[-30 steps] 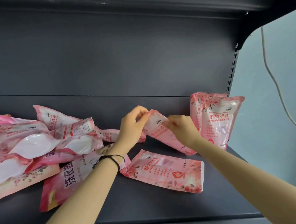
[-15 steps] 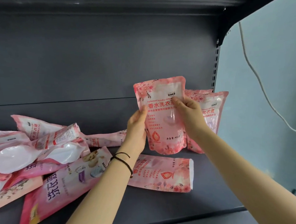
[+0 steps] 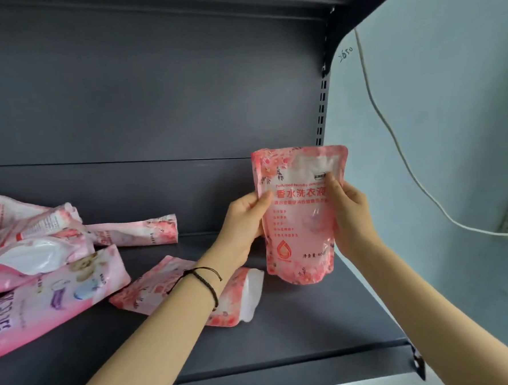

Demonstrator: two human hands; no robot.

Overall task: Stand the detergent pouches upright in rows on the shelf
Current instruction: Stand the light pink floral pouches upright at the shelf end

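- The fingers [image 3: 265, 198] of the left hand [image 3: 242, 222] and right hand [image 3: 352, 213] are curled round the side edges of an upright pink pouch [image 3: 299, 219].
- Its base is held low over the shelf [image 3: 314, 322]; contact can't be told.
- A flat pouch [image 3: 151, 285] is laid under the left wrist, with a heap of pouches [image 3: 42, 258] piled further left.
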